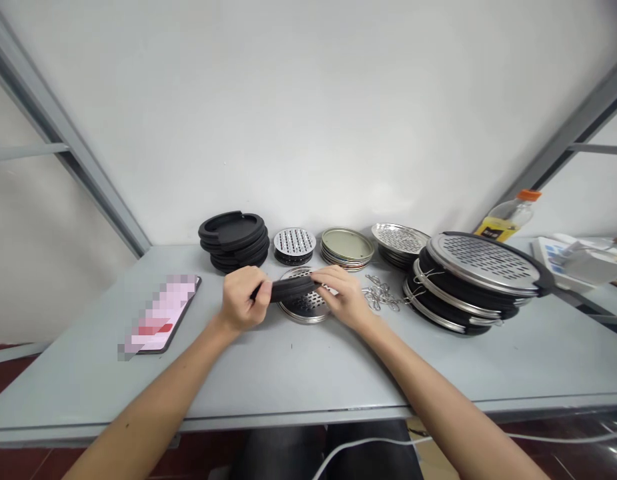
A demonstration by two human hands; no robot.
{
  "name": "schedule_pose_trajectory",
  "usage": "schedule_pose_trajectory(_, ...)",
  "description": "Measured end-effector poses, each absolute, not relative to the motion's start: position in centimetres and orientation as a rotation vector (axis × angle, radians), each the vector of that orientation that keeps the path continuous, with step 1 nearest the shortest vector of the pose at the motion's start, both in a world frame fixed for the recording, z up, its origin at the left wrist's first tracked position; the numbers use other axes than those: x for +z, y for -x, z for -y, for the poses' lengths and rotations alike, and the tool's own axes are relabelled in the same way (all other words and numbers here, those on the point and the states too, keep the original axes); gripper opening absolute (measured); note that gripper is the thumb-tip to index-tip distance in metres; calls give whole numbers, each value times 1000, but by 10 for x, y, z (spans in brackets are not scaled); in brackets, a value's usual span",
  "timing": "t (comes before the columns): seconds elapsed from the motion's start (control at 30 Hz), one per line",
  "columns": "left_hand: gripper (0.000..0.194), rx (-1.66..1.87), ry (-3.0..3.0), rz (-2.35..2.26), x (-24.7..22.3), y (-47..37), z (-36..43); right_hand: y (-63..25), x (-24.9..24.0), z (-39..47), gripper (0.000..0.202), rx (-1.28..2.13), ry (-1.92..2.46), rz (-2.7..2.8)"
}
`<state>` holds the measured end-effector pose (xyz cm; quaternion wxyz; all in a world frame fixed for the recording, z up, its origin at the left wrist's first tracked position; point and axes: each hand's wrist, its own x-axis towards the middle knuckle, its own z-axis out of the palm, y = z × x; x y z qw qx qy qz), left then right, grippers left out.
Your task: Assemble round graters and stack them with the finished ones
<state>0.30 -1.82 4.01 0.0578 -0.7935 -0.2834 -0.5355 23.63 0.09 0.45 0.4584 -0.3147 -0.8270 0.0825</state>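
Between my two hands is a black rubber-like ring (293, 288), seen nearly edge-on above the table. My left hand (247, 298) is closed round its left end, thumb in front. The fingers of my right hand (344, 293) grip its right end. Below the ring, a round perforated metal grater disc (308, 308) lies on the table, partly hidden by the ring and my right hand. Just right of my right hand lies a loose pile of bent wire clips (381, 293).
Along the wall stand stacked black rings (233, 240), small grater discs (295, 243), plain round lids (347, 245) and larger grater discs (401, 240). At right are stacked ringed graters (483, 263) and a bottle (508, 217). A phone (171, 313) lies left. A white cable (368, 441) hangs below the table edge.
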Motion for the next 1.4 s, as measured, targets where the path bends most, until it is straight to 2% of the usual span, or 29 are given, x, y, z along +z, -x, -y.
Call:
schedule_pose_trajectory(0.03, 28, -1643, 2274, 867, 38, -3, 18, -234, 4, 0, 33, 253, 813, 2064)
schedule_pose_trajectory(0.07, 31, -1656, 2176, 895, 38, -2, 18, -231, 3, 1, 48, 296, 851, 2101)
schedule_pose_trajectory(0.17, 38, -1686, 1998, 1052, 40, 5, 16, -230, 0, 0, 107, 365, 924, 2269)
schedule_pose_trajectory(0.23, 39, -1716, 1931, 1133, 44, 11, 13, -232, -1, -1, 118, 361, 919, 2388)
schedule_pose_trajectory(0.5, 42, -1886, 1931, 1151, 50, 24, 8, -242, 15, 4, 74, 350, 955, 2425)
schedule_pose_trajectory(0.7, 45, -2274, 2137, 1069, 52, 24, 4, -257, 23, -2, 40, 413, 1001, 2063)
schedule_pose_trajectory(0.8, 46, -2347, 2242, 1050, 51, 23, 3, -261, 23, -7, 31, 420, 1031, 1888)
schedule_pose_trajectory(0.9, 46, -2181, 2451, 1037, 47, 19, 7, -263, 22, -11, 31, 414, 1053, 1776)
schedule_pose_trajectory(1.07, 37, -1514, 2864, 707, 34, 0, 13, -262, 21, -8, 27, 393, 1014, 1876)
schedule_pose_trajectory(1.17, 35, -1239, 2966, 650, 28, -6, 11, -258, 20, -2, 29, 364, 944, 2040)
schedule_pose_trajectory(1.4, 28, -1123, 2824, 987, 21, 6, -7, -249, 19, 4, 35, 228, 901, 2207)
